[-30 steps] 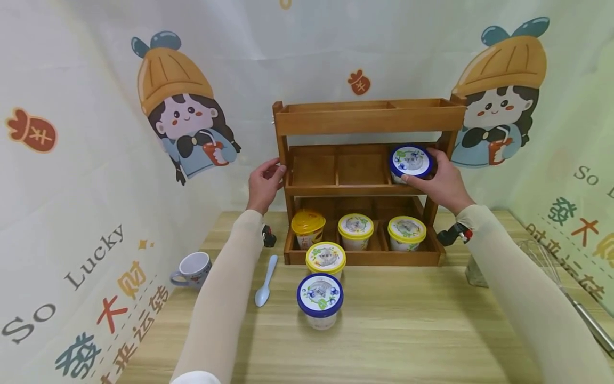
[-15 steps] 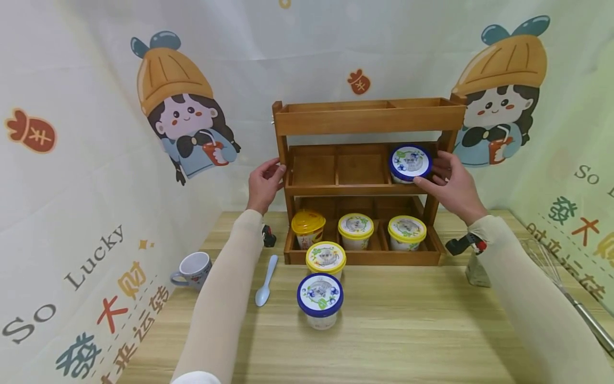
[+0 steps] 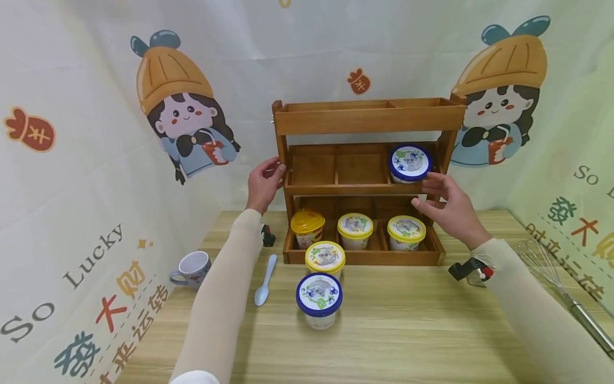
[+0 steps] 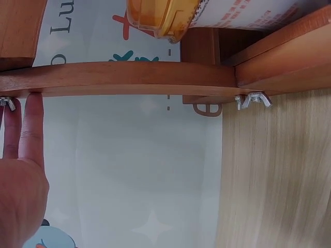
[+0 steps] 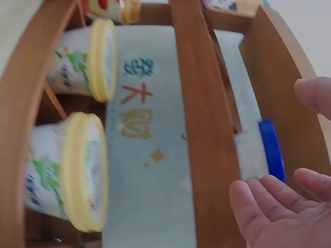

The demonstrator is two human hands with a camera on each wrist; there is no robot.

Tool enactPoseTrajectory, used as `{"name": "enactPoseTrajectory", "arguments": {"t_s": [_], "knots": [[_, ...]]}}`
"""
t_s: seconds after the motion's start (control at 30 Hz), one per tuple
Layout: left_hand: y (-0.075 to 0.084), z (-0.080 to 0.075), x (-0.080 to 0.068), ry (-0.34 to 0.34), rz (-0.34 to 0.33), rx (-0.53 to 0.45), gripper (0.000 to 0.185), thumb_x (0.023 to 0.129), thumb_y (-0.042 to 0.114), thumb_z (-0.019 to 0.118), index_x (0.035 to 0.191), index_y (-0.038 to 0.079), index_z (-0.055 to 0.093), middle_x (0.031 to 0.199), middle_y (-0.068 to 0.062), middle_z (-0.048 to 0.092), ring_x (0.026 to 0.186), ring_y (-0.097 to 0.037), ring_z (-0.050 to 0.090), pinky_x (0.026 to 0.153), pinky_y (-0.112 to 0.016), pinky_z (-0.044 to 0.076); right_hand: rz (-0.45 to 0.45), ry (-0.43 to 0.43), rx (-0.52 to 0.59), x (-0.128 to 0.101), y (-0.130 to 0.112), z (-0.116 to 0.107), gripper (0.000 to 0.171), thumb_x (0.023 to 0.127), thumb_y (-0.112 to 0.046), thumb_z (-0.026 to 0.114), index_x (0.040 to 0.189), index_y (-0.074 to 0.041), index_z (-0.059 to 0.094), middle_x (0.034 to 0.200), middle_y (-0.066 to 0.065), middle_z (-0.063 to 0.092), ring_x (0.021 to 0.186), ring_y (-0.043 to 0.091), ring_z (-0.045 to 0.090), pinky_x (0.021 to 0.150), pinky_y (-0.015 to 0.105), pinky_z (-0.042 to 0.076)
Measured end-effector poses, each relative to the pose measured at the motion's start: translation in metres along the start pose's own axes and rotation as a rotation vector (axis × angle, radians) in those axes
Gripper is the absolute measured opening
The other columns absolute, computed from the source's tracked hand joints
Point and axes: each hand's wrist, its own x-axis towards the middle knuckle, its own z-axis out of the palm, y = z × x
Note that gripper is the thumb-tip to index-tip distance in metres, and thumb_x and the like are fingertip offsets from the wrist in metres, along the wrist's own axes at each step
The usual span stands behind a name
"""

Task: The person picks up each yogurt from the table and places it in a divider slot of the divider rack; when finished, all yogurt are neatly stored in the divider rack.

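A three-tier wooden rack (image 3: 366, 120) stands at the back of the table. A blue-lidded cup (image 3: 410, 163) sits in the right compartment of its middle shelf, also seen edge-on as the blue-lidded cup (image 5: 271, 155). My right hand (image 3: 446, 205) hovers just below and in front of it, fingers spread, holding nothing; in the right wrist view the right hand (image 5: 279, 217) is apart from the cup. My left hand (image 3: 265, 181) rests on the rack's left post, and its fingers (image 4: 32, 124) lie straight against the wood (image 4: 129, 77).
The bottom shelf holds an orange-lidded cup (image 3: 307, 226) and two yellow-lidded cups (image 3: 355, 230) (image 3: 406, 232). In front stand a yellow-lidded cup (image 3: 324, 258) and a blue-lidded cup (image 3: 318, 298). A spoon (image 3: 265, 280) and mug (image 3: 192, 268) lie left, a whisk (image 3: 561, 288) right.
My right hand let go of the blue-lidded cup on the middle shelf and drew back down and toward me. The left hand stayed on the post.
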Motion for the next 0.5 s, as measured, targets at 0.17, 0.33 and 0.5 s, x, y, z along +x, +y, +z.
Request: {"name": "enactPoseTrajectory", "arguments": {"t_s": [0.17, 0.33, 0.5], "knots": [[-0.005, -0.001, 0.003, -0.002, 0.037, 0.026, 0.045, 0.104, 0.031, 0.069, 0.146, 0.014, 0.064, 0.14, -0.012, 0.065, 0.125, -0.028, 0.067, 0.097, -0.046, 0.063, -0.017, -0.07, -0.004, -0.008, 0.0, 0.021, 0.072, 0.102, -0.032, 0.072, 0.158, -0.003, 0.036, 0.153, 0.025, 0.051, 0.139, 0.045, 0.053, 0.115, 0.062, 0.049], [-0.001, 0.0, 0.003, -0.001, 0.051, 0.017, 0.045, 0.104, 0.029, 0.07, 0.147, 0.015, 0.063, 0.14, -0.013, 0.065, 0.125, -0.029, 0.068, 0.1, -0.05, 0.062, -0.005, -0.154, 0.021, -0.009, 0.006, 0.045, 0.068, 0.101, -0.03, 0.074, 0.155, -0.003, 0.041, 0.153, 0.025, 0.053, 0.14, 0.046, 0.054, 0.113, 0.064, 0.05], [-0.001, 0.001, 0.003, -0.009, 0.051, -0.01, 0.047, 0.103, 0.028, 0.071, 0.148, 0.016, 0.062, 0.139, -0.014, 0.065, 0.124, -0.028, 0.067, 0.098, -0.043, 0.064, -0.008, -0.215, 0.023, -0.008, 0.012, 0.071, 0.065, 0.101, -0.032, 0.074, 0.153, -0.006, 0.044, 0.151, 0.022, 0.055, 0.14, 0.043, 0.055, 0.111, 0.061, 0.053]]}}
